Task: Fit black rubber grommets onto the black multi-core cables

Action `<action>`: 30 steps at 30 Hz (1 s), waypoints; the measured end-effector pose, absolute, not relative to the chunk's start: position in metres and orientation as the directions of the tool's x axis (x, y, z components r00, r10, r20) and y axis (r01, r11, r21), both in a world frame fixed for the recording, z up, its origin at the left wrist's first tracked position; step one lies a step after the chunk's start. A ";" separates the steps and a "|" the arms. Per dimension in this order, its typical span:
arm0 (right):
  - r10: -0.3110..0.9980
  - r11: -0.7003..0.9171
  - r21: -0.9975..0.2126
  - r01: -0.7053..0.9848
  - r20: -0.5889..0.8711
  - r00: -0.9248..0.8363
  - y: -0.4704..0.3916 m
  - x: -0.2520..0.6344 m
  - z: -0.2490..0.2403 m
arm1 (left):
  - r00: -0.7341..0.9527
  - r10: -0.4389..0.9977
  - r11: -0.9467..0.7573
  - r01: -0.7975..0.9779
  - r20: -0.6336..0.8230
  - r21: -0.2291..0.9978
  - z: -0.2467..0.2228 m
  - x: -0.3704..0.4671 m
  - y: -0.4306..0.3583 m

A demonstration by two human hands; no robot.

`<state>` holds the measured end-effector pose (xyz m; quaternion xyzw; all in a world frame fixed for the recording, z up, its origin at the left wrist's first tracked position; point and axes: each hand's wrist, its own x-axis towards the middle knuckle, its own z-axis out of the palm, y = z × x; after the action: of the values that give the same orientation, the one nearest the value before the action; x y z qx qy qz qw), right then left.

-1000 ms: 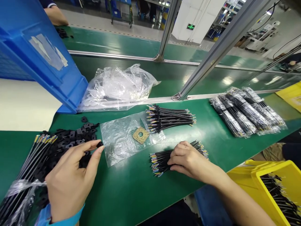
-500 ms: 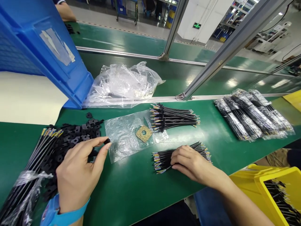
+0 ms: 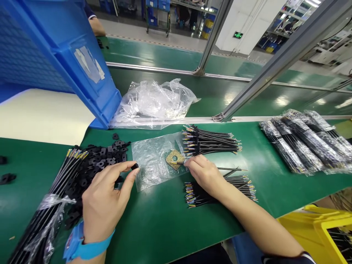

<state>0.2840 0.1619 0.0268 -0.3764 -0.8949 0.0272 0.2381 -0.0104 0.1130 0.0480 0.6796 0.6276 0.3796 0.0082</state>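
Observation:
Between thumb and forefinger, my left hand [image 3: 110, 198] pinches a small black plastic part [image 3: 134, 166], beside a heap of black plastic parts [image 3: 103, 156]. My right hand [image 3: 205, 174] grips a single black cable [image 3: 229, 169], whose stripped end with coloured wires points left over a tan sponge [image 3: 174, 160] with a hole in it. The sponge lies on a clear plastic bag [image 3: 151, 161]. Below my right hand is a pile of cut cables [image 3: 242, 187]. Behind it lie cables with black parts fitted near their left ends [image 3: 211, 141].
A plastic-wrapped cable bundle [image 3: 55, 194] lies at left. A blue crate [image 3: 85, 69] and a crumpled clear bag [image 3: 156, 99] stand behind. Wrapped bundles [image 3: 305, 141] lie at right, above a yellow bin [image 3: 305, 227]. A metal frame post [image 3: 247, 88] slants across the back.
My right hand has lifted one cable off the lower pile and moved left and up, bringing its end over the sponge. My left hand still pinches the black part. The view has shifted slightly.

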 end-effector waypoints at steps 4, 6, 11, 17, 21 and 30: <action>0.689 0.710 -0.164 0.685 0.361 -0.628 0.155 0.286 0.015 | -0.071 0.858 -0.230 0.833 0.508 0.504 0.046 -0.008 0.114; 0.690 0.706 -0.126 0.697 0.341 -0.638 0.153 0.288 0.014 | -0.080 0.870 -0.221 0.820 0.487 0.529 0.046 -0.007 0.113; 0.698 0.690 -0.018 0.724 0.280 -0.659 0.153 0.291 0.021 | -0.168 0.939 -0.105 0.692 0.301 0.714 0.048 -0.004 0.109; 0.699 0.678 0.010 0.735 0.299 -0.649 0.156 0.293 0.019 | -0.207 0.976 0.153 0.402 -0.073 0.903 0.053 0.003 0.111; 0.661 0.714 -0.160 0.682 0.477 -0.579 0.155 0.290 0.028 | -0.177 0.956 0.261 0.138 -0.236 0.955 0.054 0.012 0.116; 0.638 0.770 -0.467 0.434 0.583 -0.503 0.135 0.276 0.063 | 0.024 0.919 0.380 -0.330 -0.395 0.864 0.050 0.033 0.118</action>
<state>0.2755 0.1348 0.0625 -0.3127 -0.8570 0.1312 0.3880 0.0333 0.1175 0.0504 0.2882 0.5107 0.4764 0.6551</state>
